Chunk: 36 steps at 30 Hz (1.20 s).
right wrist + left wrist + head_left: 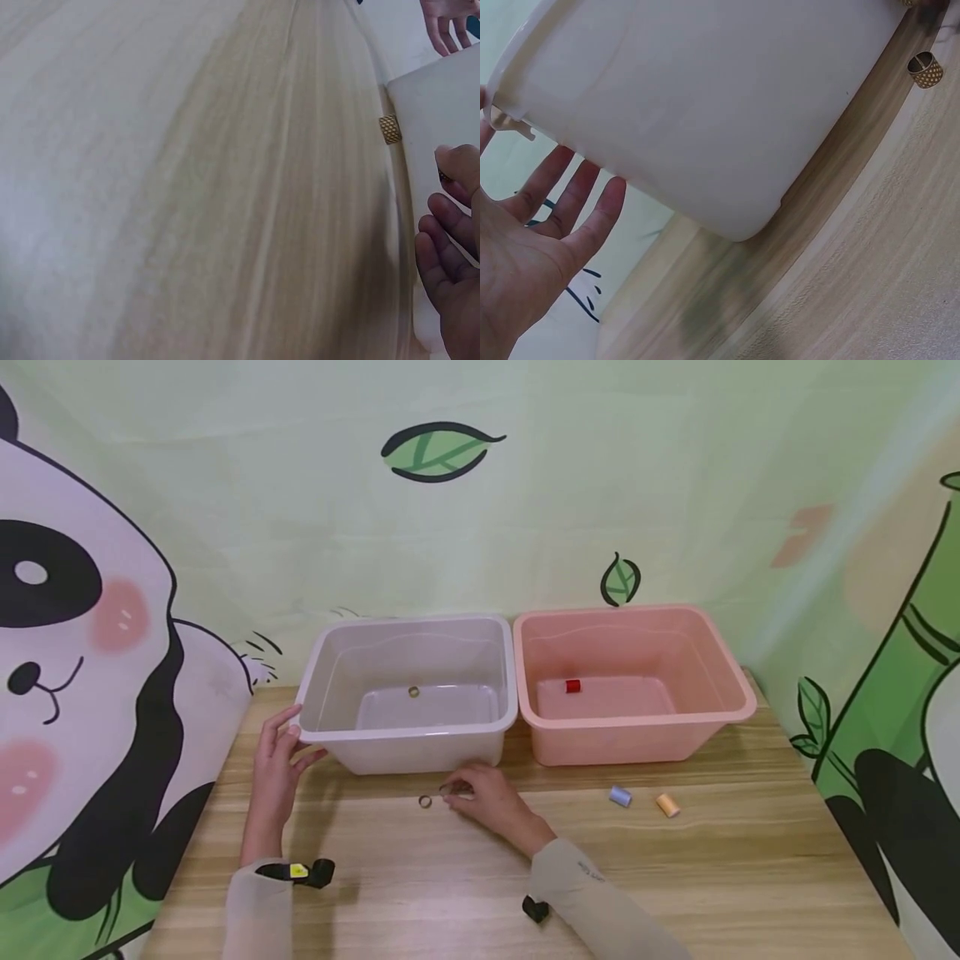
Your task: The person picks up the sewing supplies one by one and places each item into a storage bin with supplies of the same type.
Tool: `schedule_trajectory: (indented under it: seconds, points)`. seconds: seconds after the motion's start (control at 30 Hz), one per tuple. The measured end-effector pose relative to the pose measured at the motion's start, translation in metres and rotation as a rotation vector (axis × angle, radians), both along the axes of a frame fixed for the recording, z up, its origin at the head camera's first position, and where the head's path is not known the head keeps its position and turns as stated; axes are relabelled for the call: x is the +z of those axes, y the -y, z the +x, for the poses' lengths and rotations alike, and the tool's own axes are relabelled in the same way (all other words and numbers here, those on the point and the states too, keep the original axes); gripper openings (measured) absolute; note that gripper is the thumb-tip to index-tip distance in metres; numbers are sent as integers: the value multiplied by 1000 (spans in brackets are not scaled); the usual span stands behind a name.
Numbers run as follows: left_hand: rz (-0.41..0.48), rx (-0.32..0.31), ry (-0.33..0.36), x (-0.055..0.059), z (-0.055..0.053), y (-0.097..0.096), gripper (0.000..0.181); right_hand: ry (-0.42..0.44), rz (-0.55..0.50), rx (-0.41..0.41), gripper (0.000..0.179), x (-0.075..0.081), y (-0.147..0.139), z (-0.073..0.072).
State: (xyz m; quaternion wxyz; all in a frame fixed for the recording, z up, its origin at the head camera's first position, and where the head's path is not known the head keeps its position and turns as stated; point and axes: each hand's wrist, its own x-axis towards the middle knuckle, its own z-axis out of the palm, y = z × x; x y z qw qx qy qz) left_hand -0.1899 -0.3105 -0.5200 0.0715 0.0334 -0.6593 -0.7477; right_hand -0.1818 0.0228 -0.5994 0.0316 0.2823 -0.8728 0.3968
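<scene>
My left hand (276, 760) holds the left front corner of the white bin (420, 734); in the left wrist view several fingers (592, 214) lie against the wall below the rim. Just in front of that bin, my right hand (487, 797) pinches a small bronze bushing (447, 789) between thumb and forefinger. It is mostly hidden by the fingertips in the right wrist view. Another bronze bushing (425, 802), with a dimpled outside (925, 70), stands on the table to the left of those fingertips. A third bushing (413, 692) is inside the white bin.
Right of the white bin stands a pink bin (637, 723) with a red cylinder (573, 686) in it, perhaps a thread spool. On the wooden table (420, 893) before it lie a blue spool (620, 796) and an orange spool (667, 805). A printed cloth (315, 502) hangs behind.
</scene>
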Motion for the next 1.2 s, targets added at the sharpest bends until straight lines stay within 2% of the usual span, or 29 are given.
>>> schedule_trajectory:
  seconds: [0.17, 0.5, 0.87, 1.2]
  points:
    - [3, 9, 8, 0, 0, 1, 42, -11, -1, -6, 18, 7, -5, 1]
    - [15, 11, 5, 0, -1, -3, 42, 34, 21, -19, 19, 22, -16, 6]
    - [18, 24, 4, 0, 0, -4, 42, 7, 37, -32, 18, 36, -22, 10]
    - [-8, 33, 17, 1, 0, -4, 41, -28, 18, 1, 19, 42, -27, 13]
